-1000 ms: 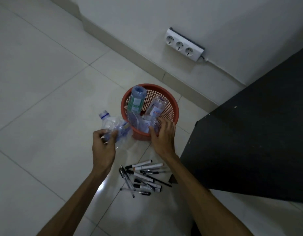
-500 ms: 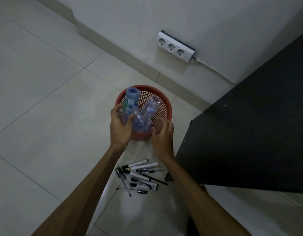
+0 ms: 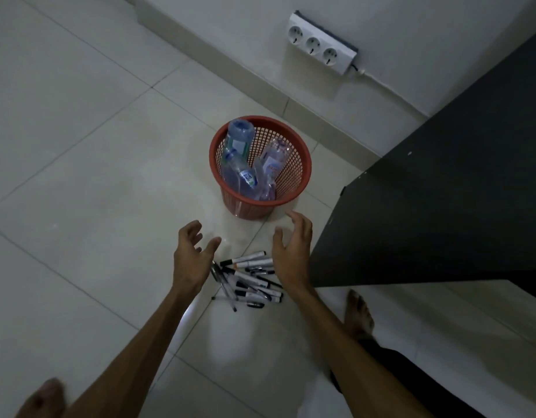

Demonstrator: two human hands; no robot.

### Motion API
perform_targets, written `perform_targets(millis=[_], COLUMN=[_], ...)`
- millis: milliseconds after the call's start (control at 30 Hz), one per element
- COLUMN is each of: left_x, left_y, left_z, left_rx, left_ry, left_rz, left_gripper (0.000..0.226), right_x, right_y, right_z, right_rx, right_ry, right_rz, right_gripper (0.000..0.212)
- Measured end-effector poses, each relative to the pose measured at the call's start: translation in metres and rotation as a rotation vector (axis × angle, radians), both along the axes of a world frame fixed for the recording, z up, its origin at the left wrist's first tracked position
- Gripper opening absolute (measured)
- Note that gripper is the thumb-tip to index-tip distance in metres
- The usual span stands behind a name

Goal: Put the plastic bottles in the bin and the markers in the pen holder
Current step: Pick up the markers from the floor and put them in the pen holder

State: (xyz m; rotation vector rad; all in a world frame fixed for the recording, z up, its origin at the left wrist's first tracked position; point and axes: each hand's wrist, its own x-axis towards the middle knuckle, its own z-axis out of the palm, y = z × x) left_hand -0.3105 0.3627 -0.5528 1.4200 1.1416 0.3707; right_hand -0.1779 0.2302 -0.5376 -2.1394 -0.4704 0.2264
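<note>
Left hand (image 3: 192,257): fingers spread and loosely curled, palm turned inward, holding nothing and touching nothing. Right hand (image 3: 291,251): likewise spread wide, thumb apart from the fingers, empty, in the air with no contact. The two hands face each other with a gap between them. The markers (image 3: 251,279) lie in a loose heap on the tiled floor (image 3: 79,182), below and between the two wrists, partly hidden by both hands; none is gripped. The red mesh bin (image 3: 288,188) stands upright on the floor just beyond the fingertips, nearer the right hand, not touched by either. The plastic bottles (image 3: 241,158) are inside the bin, standing or leaning against its wall, several of them overlapping. A dark cabinet (image 3: 441,191) stands close beside the right hand, on its outer side.
</note>
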Motion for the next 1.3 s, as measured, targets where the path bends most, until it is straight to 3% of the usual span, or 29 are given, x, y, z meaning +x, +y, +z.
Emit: perform_targets(millis=[467,833,1300], left_x=[-0.044,-0.049,-0.054], left_y=[-0.057,-0.073,-0.071], left_z=[-0.080,-0.131,-0.143], left_rx=[-0.087,0.243,0.643], left_ry=[0.114,0.316,0.429], left_rz=[-0.069,-0.514,-0.750], left_gripper=[0.054,0.035,0.021], right_x=[-0.047,-0.055,-0.046], right_y=[-0.040,-0.053,-0.055], right_z=[-0.100,-0.153,-0.162], right_rx=[-0.283,-0.509,-0.578], right_ry=[0.198,0.145,0.002], right_rz=[0.232,0.378,0.508], right_gripper=[0.031,0.031,0.026])
